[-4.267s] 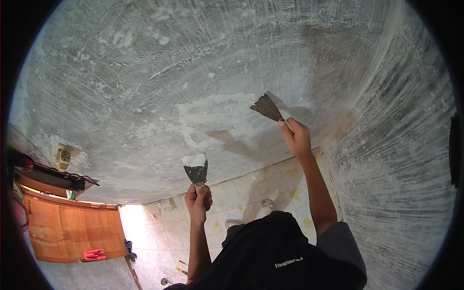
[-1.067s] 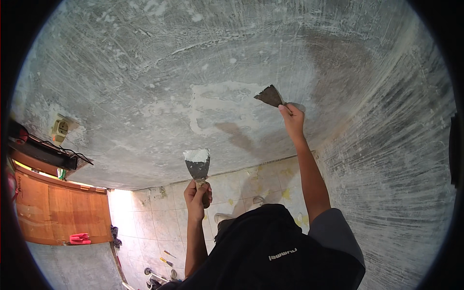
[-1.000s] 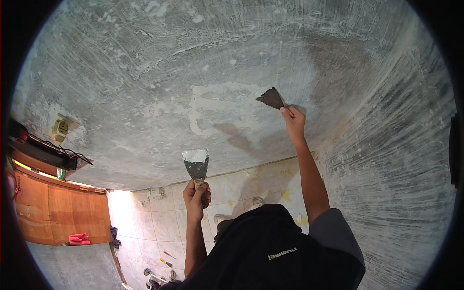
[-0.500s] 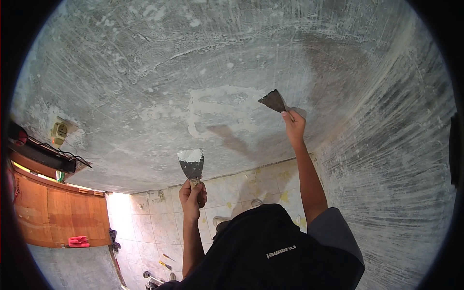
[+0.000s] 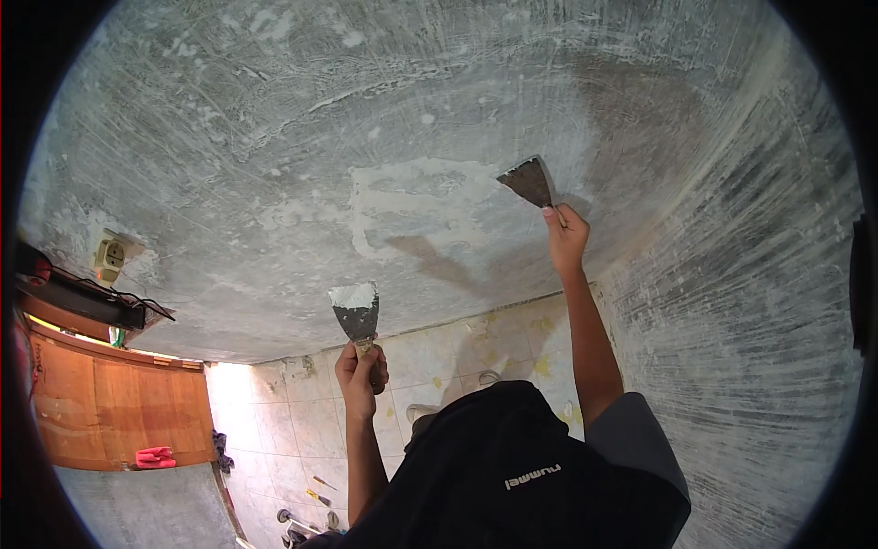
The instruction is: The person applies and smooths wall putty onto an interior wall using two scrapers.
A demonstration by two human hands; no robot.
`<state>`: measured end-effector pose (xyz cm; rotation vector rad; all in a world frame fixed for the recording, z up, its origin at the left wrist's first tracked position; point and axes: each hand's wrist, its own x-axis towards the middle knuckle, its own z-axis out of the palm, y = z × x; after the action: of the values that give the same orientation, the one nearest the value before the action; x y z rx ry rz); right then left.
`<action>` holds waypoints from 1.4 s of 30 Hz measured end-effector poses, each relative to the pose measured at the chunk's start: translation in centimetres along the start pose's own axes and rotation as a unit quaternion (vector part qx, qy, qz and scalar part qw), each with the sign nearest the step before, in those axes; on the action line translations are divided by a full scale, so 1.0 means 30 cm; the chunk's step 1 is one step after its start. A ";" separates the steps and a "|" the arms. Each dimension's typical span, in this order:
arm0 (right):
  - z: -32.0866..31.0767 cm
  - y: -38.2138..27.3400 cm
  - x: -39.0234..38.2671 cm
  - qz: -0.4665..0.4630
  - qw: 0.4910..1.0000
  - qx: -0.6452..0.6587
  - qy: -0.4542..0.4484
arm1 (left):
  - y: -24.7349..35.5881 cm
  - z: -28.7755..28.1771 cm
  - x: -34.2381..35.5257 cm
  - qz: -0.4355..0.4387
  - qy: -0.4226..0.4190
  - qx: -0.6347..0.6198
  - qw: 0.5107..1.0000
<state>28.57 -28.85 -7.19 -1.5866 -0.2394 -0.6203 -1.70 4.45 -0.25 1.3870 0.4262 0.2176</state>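
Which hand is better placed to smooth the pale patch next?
Probably the right hand: its dark putty knife is beside the pale patch; the left hand holds its white-smeared putty knife lower.

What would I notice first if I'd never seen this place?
Probably the white-smeared scraper in the left hand's grip, near the middle, and the dark scraper in the right hand's grip, higher and rightward. Left of the dark scraper, a pale patch stands out on the grey wall. At far left, a bright pink thing shows at the wooden panel.

The right hand and its scraper have shifted slightly rightward along the wall.
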 end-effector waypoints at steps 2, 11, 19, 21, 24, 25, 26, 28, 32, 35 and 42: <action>0.011 -0.030 0.011 0.001 1.000 0.002 -0.003 | -0.001 0.005 0.002 0.000 0.003 -0.001 1.000; -0.067 0.023 0.009 -0.001 1.000 -0.031 -0.007 | -0.013 0.050 0.008 0.016 0.009 -0.025 1.000; 0.013 -0.033 -0.005 0.002 0.998 -0.040 -0.038 | 0.011 0.089 0.018 -0.003 -0.012 -0.021 1.000; -0.017 -0.011 -0.069 0.029 0.999 -0.038 -0.019 | 0.014 0.090 0.024 -0.009 -0.016 -0.012 1.000; -0.099 -0.058 -0.197 0.089 0.995 0.026 -0.046 | 0.019 0.132 0.036 -0.006 -0.047 -0.032 0.998; -0.118 -0.097 -0.240 0.118 0.989 0.047 -0.070 | 0.024 0.148 0.040 -0.009 -0.056 -0.038 0.998; -0.121 -0.156 -0.273 0.121 0.988 0.053 -0.079 | 0.036 0.159 0.037 -0.012 -0.065 -0.042 0.997; -0.114 -0.268 -0.322 0.336 0.916 0.162 -0.147 | 0.058 0.181 0.036 -0.014 -0.083 -0.049 0.995; -0.079 -0.337 -0.350 0.443 0.764 0.401 -0.242 | 0.067 0.179 0.040 -0.005 -0.147 0.027 0.989; -0.084 -0.344 -0.326 0.498 0.632 0.485 -0.343 | 0.136 0.235 0.007 -0.014 -0.146 0.045 0.988; -0.137 -0.372 -0.279 0.476 0.591 0.438 -0.482 | 0.176 0.256 -0.013 -0.007 -0.191 0.100 0.976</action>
<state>15.00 -29.65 -2.01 -0.6713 -0.3541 1.1546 1.65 -1.68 5.93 1.5813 0.1386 -0.1085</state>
